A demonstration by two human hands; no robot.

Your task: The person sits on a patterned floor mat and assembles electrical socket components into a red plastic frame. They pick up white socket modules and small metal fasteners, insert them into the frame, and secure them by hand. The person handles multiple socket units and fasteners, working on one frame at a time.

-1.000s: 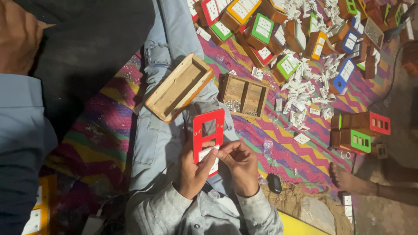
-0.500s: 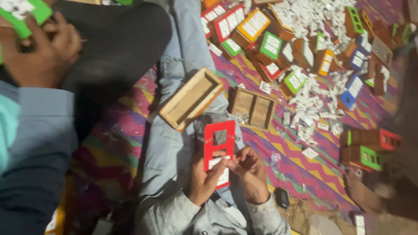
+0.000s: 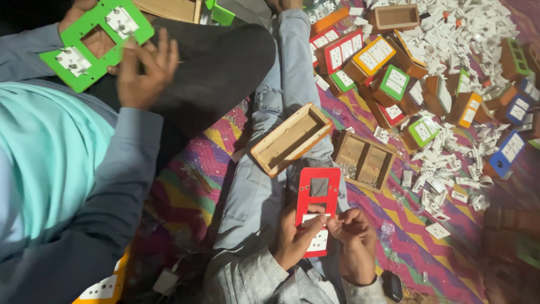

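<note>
The red plastic plate (image 3: 316, 204) is a flat rectangle whose long axis runs nearly straight away from the person, its top end pointing at the open wooden box (image 3: 291, 139) on the denim-clad leg (image 3: 264, 169). It shows one empty rectangular cut-out near that far end and two white socket inserts (image 3: 318, 239) toward the near end.

The left hand (image 3: 292, 239) wraps the plate's near left edge, thumb lying over its face. The right hand (image 3: 353, 229) pinches narrowly at the plate's right edge beside the upper white insert; whether anything small sits between the fingertips cannot be told.

Just right of the plate's far end lies a second wooden tray (image 3: 364, 160), split into two compartments, with small metallic bits in the left one. Further right and beyond spreads a heap of white plastic parts (image 3: 450, 169) and many wooden boxes fronted in red, yellow, green, orange and blue, too many to count surely, all on a striped woven mat (image 3: 416, 247).

Far left of the plate, another person's hand (image 3: 143, 70) holds one green plate (image 3: 95, 42) with two white inserts.
</note>
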